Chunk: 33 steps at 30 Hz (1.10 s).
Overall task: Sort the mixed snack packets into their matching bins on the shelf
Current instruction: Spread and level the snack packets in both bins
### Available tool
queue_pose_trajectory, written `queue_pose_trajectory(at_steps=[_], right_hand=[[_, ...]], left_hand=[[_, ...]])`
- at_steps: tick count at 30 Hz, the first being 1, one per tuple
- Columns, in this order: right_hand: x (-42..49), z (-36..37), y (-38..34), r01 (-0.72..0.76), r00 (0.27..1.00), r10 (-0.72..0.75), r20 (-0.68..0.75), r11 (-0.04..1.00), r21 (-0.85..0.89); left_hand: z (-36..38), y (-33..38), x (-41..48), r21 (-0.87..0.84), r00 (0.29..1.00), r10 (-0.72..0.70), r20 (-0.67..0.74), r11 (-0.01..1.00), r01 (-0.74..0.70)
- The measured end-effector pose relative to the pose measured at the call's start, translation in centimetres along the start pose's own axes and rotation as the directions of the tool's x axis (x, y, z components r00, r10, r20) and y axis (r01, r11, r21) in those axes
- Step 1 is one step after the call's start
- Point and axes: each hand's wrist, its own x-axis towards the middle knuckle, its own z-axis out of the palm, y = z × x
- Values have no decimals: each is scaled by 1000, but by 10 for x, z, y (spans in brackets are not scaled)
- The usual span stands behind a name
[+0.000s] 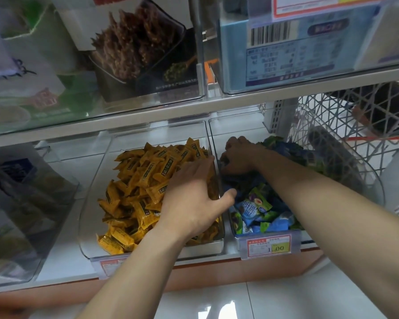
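Note:
A clear bin [95, 203] on the lower shelf holds a heap of yellow snack packets [134, 180]. The clear bin to its right [237, 240] holds blue and green packets [253, 208]. My left hand [194, 199] lies flat on the right side of the yellow heap. Its fingers are straight, and its thumb reaches over the wall between the two bins. My right hand [237, 157] is deep in the back of the right bin, knuckles up. Its fingers and thumb curl round a dark packet [224, 160], most of which is hidden.
A price tag [268, 246] hangs on the right bin's front. A white lattice basket [346, 116] stands at the right. The upper shelf [148, 111] overhangs the bins and carries boxed snacks in clear bins. Another clear bin with packets [21, 203] sits at the left.

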Motion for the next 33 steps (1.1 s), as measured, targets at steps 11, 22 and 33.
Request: queue_pose_trajectory(at_steps=[11,22,33], right_hand=[[-7,-5,2,33,972,-85,217,972,233],[-88,-29,34,143,981,-184,59,897,419],[-135,-37,61,-1,993,-10,114,995,101]], left_hand=[[-2,-2,0,-14,999,-9,41,1000,9],[-3,-6,0,-2,993,-49,112,999,49],[-2,-3,2,5,988,-80,128,997,80]])
